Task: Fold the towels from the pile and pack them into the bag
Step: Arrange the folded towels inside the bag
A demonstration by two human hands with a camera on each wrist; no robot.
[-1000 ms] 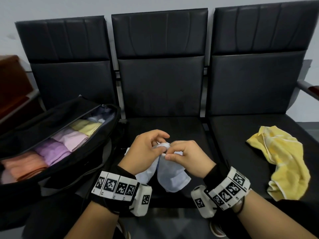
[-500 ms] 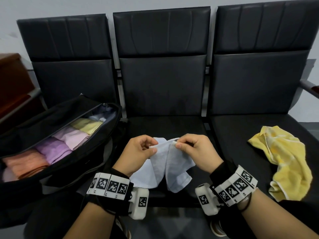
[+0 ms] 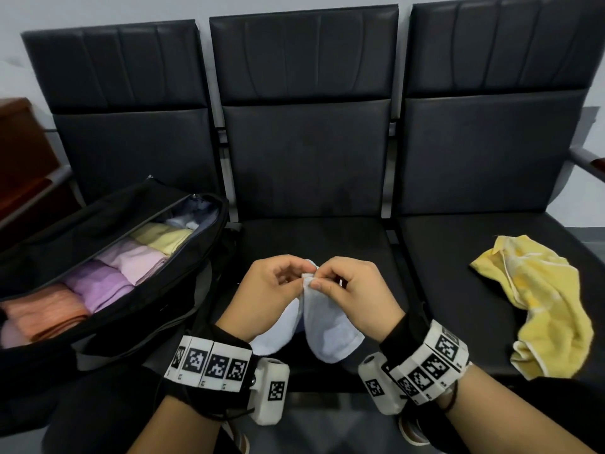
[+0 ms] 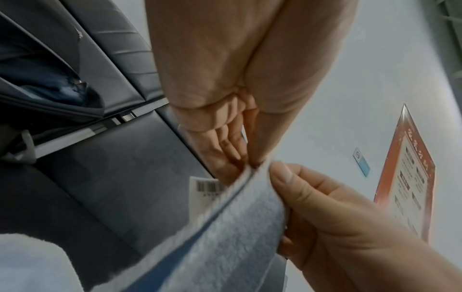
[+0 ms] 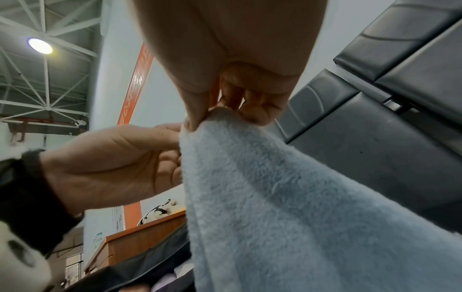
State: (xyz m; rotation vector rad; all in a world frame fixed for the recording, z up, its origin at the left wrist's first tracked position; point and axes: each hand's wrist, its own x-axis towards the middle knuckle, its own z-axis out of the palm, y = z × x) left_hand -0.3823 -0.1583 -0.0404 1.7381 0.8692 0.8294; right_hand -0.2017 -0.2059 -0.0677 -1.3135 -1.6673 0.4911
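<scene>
To the left of your pinch, the black bag (image 3: 108,257) lies open on the left seat, folded towels (image 3: 98,283) in a row inside. Your left hand (image 3: 265,293) pinches the top edge of the light blue towel (image 3: 327,332) between thumb and fingertips, and your right hand (image 3: 353,290) pinches the same edge right against it; both are closed on the cloth, none of it slack at the grip. The towel hangs below your fingers over the middle seat, doubled into two lobes. As I judge it, you are matching corners: line the hems up exactly before letting either thumb slide, then lay it flat to press the crease. Well to the right of your grip, the yellow towel (image 3: 537,299) waits crumpled.
</scene>
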